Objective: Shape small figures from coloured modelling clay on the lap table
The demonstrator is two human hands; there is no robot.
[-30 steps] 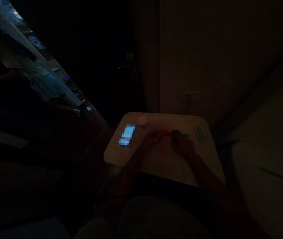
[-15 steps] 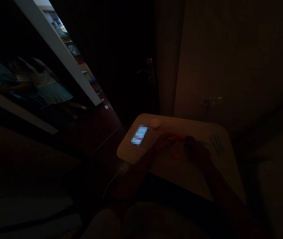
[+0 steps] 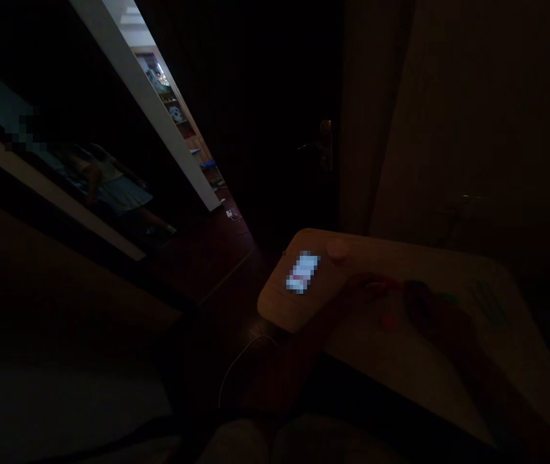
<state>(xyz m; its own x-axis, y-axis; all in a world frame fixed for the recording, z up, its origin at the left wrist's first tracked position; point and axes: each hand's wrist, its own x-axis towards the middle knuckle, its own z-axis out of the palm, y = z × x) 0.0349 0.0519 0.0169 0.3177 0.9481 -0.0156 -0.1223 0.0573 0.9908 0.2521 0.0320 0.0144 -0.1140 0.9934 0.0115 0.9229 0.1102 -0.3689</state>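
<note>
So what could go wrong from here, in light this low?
The dimness could cause a fumble: the red piece between the left hand and right hand is barely visible. A hand might brush the small red lump. The lit phone sits near the edge of the table; a knock could drop it.

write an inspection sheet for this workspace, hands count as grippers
surface: pale wood-look tabletop, dimly lit
job's things: red piece between the hands; red round piece nearer the wearer
clutter: lit screen, pinkish round item, green piece, thin strips
grippers: left hand and right hand at the red piece; grip too dark to tell
cables: pale cable curving past the table's left edge
surroundings: door handle beyond; another person at left
</note>
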